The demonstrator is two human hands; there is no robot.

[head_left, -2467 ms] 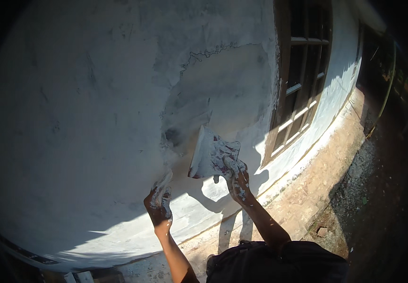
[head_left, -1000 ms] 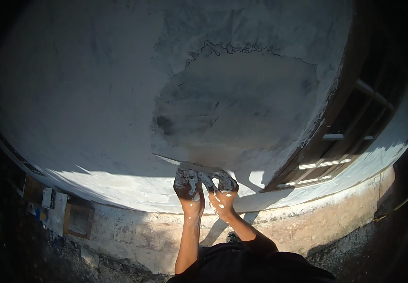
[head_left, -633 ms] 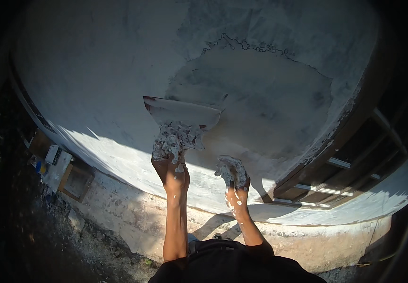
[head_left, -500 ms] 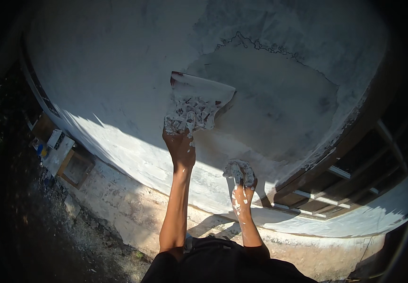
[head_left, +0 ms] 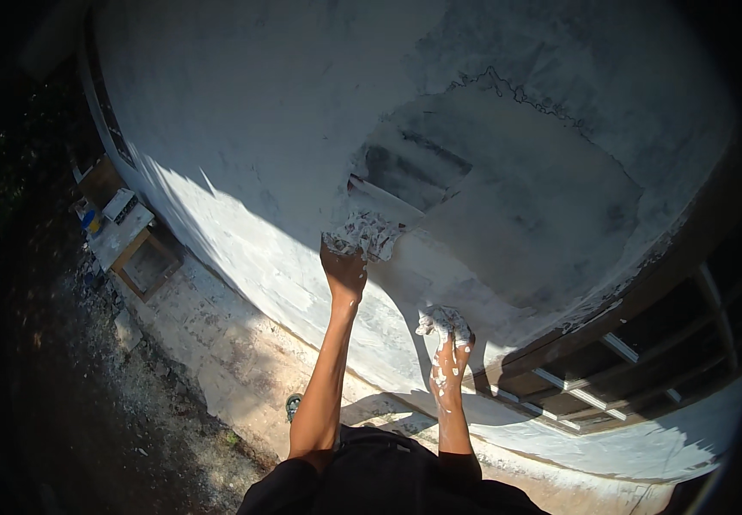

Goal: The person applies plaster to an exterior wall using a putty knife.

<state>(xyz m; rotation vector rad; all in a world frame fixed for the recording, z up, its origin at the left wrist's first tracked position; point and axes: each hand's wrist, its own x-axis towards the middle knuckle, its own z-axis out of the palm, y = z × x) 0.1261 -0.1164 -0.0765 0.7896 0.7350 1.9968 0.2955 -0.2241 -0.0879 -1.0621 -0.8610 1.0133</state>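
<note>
My left hand [head_left: 344,260], caked with white paste at the fingers, grips a wide putty scraper [head_left: 385,204]. Its reddish sheet is smeared with lumpy white putty, and its broad edge lies against the pale wall [head_left: 242,112]. Just beyond that edge is a dark, streaked strip [head_left: 418,167] on the wall. A smooth grey putty patch [head_left: 534,197] spreads to the right, with a ragged outline along its top. Lower down, my right hand [head_left: 452,336] is close to the wall, its fingers curled and coated in thick white putty; what they hold is hidden by the paste.
A dark window frame with pale bars [head_left: 581,390] is set in the wall at right. To the left stands a wooden table [head_left: 135,232] with a pale box [head_left: 119,204] and a blue and yellow container [head_left: 90,221]. Rough ground [head_left: 173,429] runs along the wall's base.
The scraper in my left hand has moved down relative to the wall patch, and a dark streaked strip now shows above it. The view has shifted slightly; my right hand stays low.
</note>
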